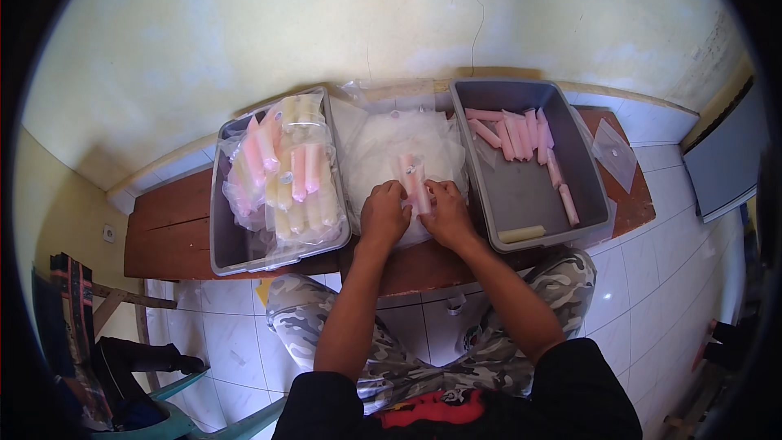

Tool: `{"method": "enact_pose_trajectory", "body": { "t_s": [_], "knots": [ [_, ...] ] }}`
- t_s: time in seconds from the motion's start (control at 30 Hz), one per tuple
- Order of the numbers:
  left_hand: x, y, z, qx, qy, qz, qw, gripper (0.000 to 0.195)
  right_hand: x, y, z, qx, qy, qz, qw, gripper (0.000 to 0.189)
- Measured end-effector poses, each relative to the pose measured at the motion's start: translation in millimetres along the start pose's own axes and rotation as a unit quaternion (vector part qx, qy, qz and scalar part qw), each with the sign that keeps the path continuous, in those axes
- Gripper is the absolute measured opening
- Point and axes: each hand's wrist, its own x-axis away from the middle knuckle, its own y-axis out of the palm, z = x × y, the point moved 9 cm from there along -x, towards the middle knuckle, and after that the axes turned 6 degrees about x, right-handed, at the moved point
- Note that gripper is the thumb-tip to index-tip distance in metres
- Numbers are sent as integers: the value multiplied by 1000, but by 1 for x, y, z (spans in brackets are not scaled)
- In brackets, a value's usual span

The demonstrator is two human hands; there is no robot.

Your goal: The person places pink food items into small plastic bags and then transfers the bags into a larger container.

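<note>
Two pink tube-shaped packs (pixel 415 180) lie side by side in a transparent plastic bag, above a pile of flat plastic bags (pixel 391 134). My left hand (pixel 386 212) has its curled fingers at the bag's left edge. From the other side, my right hand (pixel 448 211) grips the bag along the right-hand pack. A small printed mark shows on the bag between the packs. The fingertips are partly hidden, so the exact hold of each hand is hard to see.
On the left, a grey plastic tub (pixel 219 244) holds bagged pink and pale-yellow packs (pixel 299 189). The right grey tub (pixel 519 201) contains loose pink packs (pixel 519 137) and one yellow pack (pixel 521 234). Both stand on a brown wooden bench (pixel 165 220) against the wall. Someone's leg (pixel 140 360) shows lower left.
</note>
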Motion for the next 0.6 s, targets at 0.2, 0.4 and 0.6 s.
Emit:
{"method": "enact_pose_trajectory", "body": {
  "t_s": [0.2, 0.4, 0.6],
  "knots": [
    [-1, 11, -11, -8, -50, -29, 998, 39, -5, 0, -1, 19, -90, 7, 996, 56],
    [4, 13, -19, -67, -12, -24, 997, 62, -6, -21, -15, 74, -30, 10, 997, 63],
    [6, 11, -15, -58, -9, -7, 998, 48, -4, -22, -18, 101, -89, 109, 985, 77]
  ]
}}
